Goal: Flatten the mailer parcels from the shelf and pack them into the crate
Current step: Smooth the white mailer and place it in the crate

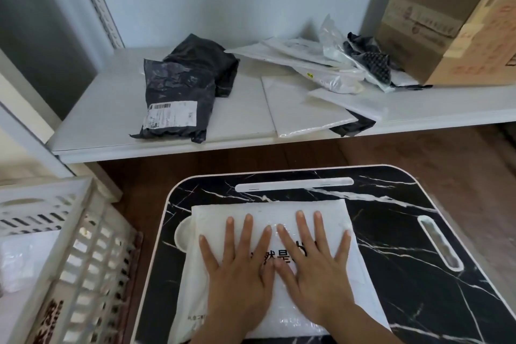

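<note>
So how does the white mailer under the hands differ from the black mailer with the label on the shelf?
The white mailer lies on the marble-patterned table, pressed flat by the left hand and right hand; the black mailer sits untouched on the shelf. The white one looks smooth, the black one crinkled and puffy. Both are soft plastic parcels.

Both hands hide the white mailer's (268, 215) print; crate (83, 246) and cardboard box (446, 25) run off-frame.
</note>
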Available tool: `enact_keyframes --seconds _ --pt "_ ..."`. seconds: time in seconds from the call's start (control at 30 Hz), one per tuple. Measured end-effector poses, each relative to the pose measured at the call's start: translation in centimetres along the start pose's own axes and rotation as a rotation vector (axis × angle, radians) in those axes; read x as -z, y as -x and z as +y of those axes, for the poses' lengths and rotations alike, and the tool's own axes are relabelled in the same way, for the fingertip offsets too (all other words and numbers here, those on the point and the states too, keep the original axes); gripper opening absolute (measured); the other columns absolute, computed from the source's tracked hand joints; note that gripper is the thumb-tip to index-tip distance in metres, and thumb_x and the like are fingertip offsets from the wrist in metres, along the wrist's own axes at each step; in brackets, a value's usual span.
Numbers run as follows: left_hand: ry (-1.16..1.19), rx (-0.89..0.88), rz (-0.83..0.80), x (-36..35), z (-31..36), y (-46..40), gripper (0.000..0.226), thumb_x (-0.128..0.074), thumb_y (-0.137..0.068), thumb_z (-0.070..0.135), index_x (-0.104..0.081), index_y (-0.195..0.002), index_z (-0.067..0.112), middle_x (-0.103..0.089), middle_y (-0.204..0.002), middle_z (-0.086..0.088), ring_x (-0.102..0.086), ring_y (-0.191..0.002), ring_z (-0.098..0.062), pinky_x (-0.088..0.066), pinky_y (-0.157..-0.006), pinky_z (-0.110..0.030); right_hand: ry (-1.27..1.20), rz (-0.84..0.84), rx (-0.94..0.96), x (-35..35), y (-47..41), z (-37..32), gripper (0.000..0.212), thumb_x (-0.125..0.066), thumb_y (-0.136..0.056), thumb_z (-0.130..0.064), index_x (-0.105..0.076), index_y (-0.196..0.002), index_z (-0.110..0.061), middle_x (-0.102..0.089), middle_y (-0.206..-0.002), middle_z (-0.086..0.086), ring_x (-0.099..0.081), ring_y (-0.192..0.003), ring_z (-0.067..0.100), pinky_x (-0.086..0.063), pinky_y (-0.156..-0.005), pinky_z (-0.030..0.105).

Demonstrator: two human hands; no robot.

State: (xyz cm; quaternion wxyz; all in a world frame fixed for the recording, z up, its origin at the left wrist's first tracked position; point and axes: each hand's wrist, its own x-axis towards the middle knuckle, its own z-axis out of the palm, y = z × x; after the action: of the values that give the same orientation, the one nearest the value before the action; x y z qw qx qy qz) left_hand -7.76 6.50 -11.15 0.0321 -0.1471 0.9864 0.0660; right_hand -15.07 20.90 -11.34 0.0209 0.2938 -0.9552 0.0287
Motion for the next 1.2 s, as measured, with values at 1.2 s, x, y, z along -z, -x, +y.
enact_keyframes --seconds 1.2 --pt "0.637 0.917 0.154 4.4 -4.2 -2.1 0.071 -0.053 -0.089 0.048 -0.027 -0.146 0.017 -0.026 -0.15 -0.015 -0.033 -0.133 -0.036 -0.032 -0.106 -0.053 -0.737 -0.047 -0.92 4.3 -2.8 4.3 0.078 -0.064 -0.085 -0.044 -0.029 -0.148 -0.013 -0.035 -0.146 0.015 -0.035 -0.131 0.035 -0.034 -0.106 0.05"
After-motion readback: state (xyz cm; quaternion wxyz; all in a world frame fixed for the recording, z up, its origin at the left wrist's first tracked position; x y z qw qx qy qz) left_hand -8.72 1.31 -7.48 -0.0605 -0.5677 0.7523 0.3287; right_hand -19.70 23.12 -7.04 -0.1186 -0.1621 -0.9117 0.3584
